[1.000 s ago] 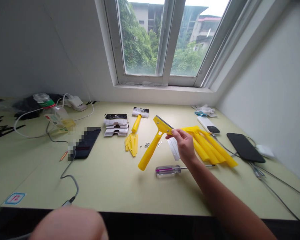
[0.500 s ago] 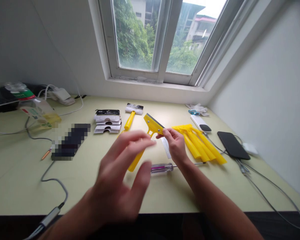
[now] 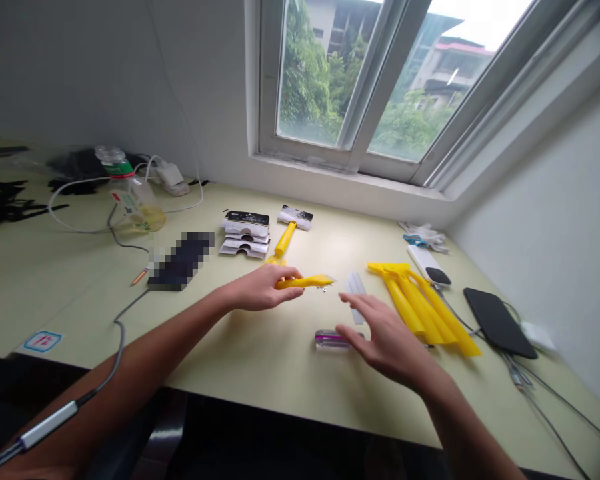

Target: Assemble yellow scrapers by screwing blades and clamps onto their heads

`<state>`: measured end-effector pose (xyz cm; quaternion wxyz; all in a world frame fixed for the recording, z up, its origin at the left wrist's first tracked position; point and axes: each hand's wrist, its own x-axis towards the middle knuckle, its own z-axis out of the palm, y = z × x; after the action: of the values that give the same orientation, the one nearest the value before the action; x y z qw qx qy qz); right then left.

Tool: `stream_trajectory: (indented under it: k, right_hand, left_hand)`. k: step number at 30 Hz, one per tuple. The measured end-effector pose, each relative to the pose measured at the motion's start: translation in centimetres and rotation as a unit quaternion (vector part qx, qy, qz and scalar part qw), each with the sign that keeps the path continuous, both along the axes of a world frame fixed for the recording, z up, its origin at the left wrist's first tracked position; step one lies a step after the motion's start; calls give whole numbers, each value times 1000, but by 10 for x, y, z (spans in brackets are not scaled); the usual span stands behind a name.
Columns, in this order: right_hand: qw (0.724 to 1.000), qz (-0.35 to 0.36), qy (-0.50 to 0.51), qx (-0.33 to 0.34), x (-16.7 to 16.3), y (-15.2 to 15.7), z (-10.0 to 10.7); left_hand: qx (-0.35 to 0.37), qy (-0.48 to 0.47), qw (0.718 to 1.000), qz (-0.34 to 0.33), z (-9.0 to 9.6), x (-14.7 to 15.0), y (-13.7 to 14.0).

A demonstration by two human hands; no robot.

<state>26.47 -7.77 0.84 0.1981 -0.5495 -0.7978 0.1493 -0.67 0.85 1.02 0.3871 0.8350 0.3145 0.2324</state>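
Note:
My left hand [image 3: 266, 288] is closed round the handle of a yellow scraper [image 3: 313, 281], seen edge-on with its blade end to the right. My right hand [image 3: 377, 331] holds nothing, its fingers apart. It hovers beside a clear screwdriver [image 3: 330, 340] with a purple core, whose shaft is mostly hidden by that hand. Just behind the right fingertips lie pale flat strips [image 3: 356, 293]. Small metal bits [image 3: 324, 289] show by the scraper's blade end. Several yellow scraper handles [image 3: 410, 307] lie fanned out right of my right hand.
Folded cardboard sleeves [image 3: 246, 235] are stacked at the back, next to a packaged yellow scraper [image 3: 286, 239]. A bottle [image 3: 135, 200], cables and a pixelated dark object [image 3: 183, 261] are on the left. A black phone [image 3: 500, 322], a white device [image 3: 429, 265] and gloves [image 3: 425, 237] are on the right.
The scraper has passed from my right hand into my left and turned edge-on. My right hand has let go and opened. The view has shifted left.

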Motion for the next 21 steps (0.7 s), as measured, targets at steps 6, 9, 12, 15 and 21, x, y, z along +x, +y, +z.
stream_trajectory:
  k: [6,9,12,15,21]
  right_hand:
    - [981,95,-167,-3,-2,-34,-9]
    - [986,90,-138,8,17,-38,14]
    - [992,63,-75,75,40,-38,55]
    - [989,49,73,120,41,-27,96]
    - [810,95,578,12,-24,26,126]
  left_hand:
    - [158,35,987,0,-18,1,-15]
    - [224,63,972,-17,-24,4,-23]
    - [283,104,953,-44,-25,6,-27]
    - [338,149,926,-80,-26,10,-30]
    - [371,221,896,-101,-28,17,-38]
